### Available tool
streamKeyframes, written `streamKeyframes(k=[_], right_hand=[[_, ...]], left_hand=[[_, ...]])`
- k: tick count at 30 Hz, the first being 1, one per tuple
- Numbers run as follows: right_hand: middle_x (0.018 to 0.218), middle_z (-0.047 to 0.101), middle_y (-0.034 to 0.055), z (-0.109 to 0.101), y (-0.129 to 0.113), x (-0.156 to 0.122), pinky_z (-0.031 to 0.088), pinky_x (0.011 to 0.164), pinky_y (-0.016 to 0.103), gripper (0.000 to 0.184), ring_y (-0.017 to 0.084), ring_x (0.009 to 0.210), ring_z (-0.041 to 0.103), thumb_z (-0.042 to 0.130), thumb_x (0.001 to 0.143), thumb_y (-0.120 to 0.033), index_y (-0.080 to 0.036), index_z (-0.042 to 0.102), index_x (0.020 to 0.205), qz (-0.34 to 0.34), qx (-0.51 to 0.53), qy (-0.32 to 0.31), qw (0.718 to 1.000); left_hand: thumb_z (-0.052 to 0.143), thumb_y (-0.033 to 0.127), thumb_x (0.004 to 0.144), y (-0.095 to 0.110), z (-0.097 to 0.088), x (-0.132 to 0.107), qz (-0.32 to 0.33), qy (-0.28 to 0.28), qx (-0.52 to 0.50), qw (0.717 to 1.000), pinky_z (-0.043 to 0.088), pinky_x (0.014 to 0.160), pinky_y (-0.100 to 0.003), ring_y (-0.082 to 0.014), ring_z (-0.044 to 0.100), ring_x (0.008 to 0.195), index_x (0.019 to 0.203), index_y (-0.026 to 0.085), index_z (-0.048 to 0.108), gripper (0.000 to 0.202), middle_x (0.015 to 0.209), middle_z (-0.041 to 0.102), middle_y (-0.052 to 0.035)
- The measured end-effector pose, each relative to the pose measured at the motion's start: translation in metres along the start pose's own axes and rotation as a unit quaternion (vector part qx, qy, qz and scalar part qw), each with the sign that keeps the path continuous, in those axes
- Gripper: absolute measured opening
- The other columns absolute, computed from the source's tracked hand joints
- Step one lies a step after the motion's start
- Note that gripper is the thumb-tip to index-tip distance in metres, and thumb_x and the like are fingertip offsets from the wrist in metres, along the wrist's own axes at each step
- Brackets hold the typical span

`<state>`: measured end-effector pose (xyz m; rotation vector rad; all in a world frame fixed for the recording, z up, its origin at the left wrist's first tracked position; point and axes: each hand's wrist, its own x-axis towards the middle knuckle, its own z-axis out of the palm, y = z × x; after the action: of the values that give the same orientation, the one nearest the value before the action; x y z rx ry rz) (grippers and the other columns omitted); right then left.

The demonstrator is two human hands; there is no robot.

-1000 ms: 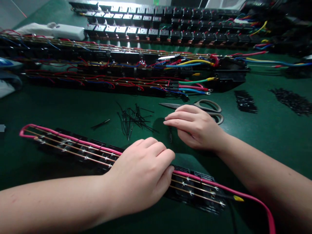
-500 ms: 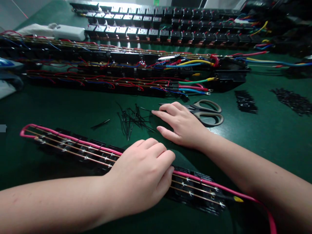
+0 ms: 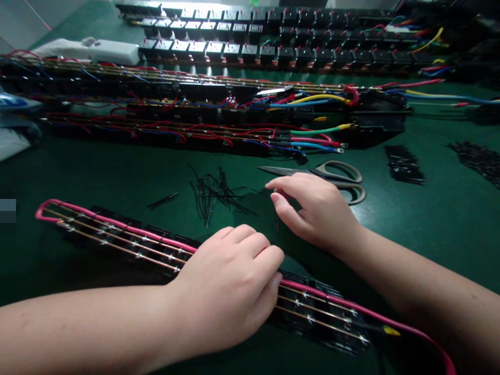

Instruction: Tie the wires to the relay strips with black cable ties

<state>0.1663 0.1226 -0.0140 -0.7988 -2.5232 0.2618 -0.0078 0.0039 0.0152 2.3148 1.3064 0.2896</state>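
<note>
The left hand (image 3: 234, 286) grips the black strip (image 3: 136, 245) on the near side, hiding its middle. The right hand (image 3: 318, 208), fingers curled loosely, partly covers the scissors (image 3: 317, 170); I can't tell whether its fingertips pinch anything. The pink cable (image 3: 164, 238) leaves view at near right.

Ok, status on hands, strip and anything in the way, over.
Left hand gripping strip, hiding its middle. Right hand by scissors, partly covering them; grip unclear. Loose ties beyond strip, apart from it.
</note>
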Motion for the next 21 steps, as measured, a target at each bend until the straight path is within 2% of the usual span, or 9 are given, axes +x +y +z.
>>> streamKeyframes(k=[3,5,8,12,17,21], right_hand=[[0.089,0.076,0.0075,0.0,0.006,0.001,0.054,0.076,0.036,0.023,0.022,0.082,0.069,0.047,0.097,-0.016,-0.016,0.068,0.107,0.011,0.051,0.034,0.998],[0.094,0.076,0.0089,0.002,0.012,0.003,0.056,0.08,0.037,0.024,0.023,0.088,0.069,0.047,0.094,-0.009,-0.016,0.068,0.103,-0.028,0.057,0.034,0.997],[0.109,0.076,0.0121,0.005,0.02,0.005,0.056,0.089,0.041,0.027,0.025,0.1,0.067,0.048,0.09,-0.004,-0.015,0.07,0.101,-0.104,0.063,0.008,0.993],[0.122,0.075,0.0111,0.005,0.022,0.006,0.055,0.095,0.044,0.035,0.026,0.106,0.063,0.047,0.089,-0.004,-0.014,0.069,0.114,-0.148,0.064,-0.039,0.986],[0.113,0.074,0.0142,0.002,0.021,0.007,0.055,0.092,0.045,0.048,0.028,0.107,0.061,0.045,0.083,-0.003,-0.008,0.062,0.129,-0.118,0.091,-0.086,0.985],[0.124,0.073,0.0113,0.002,0.021,0.006,0.051,0.098,0.046,0.058,0.026,0.113,0.059,0.044,0.081,0.0,-0.012,0.051,0.138,-0.081,0.139,-0.094,0.983]], left_hand=[[0.041,0.021,0.101,0.0,0.0,0.0,0.0,0.006,-0.003,1.0,0.053,0.078,-0.045,-0.0245,0.058,0.089,0.102,0.018,0.065,0.024,0.096,0.066,-0.0049],[0.041,0.021,0.101,-0.001,0.0,0.0,0.0,0.008,-0.004,1.0,0.053,0.079,-0.045,-0.0246,0.059,0.089,0.102,0.018,0.065,0.024,0.096,0.066,-0.0051],[0.042,0.021,0.101,0.0,0.0,0.0,0.002,0.008,-0.004,1.0,0.053,0.079,-0.045,-0.0243,0.059,0.088,0.101,0.018,0.065,0.024,0.095,0.067,-0.005],[0.042,0.021,0.101,0.0,0.0,0.0,0.005,0.011,-0.001,1.0,0.053,0.077,-0.044,-0.0242,0.059,0.087,0.101,0.018,0.065,0.024,0.094,0.067,-0.0047],[0.042,0.022,0.101,0.0,0.0,0.0,0.008,0.01,-0.001,1.0,0.054,0.078,-0.045,-0.0245,0.06,0.088,0.101,0.018,0.065,0.024,0.094,0.067,-0.0047],[0.042,0.022,0.102,-0.001,0.0,-0.001,0.011,0.015,-0.001,1.0,0.054,0.078,-0.044,-0.024,0.06,0.088,0.102,0.018,0.065,0.024,0.095,0.067,-0.0047]])
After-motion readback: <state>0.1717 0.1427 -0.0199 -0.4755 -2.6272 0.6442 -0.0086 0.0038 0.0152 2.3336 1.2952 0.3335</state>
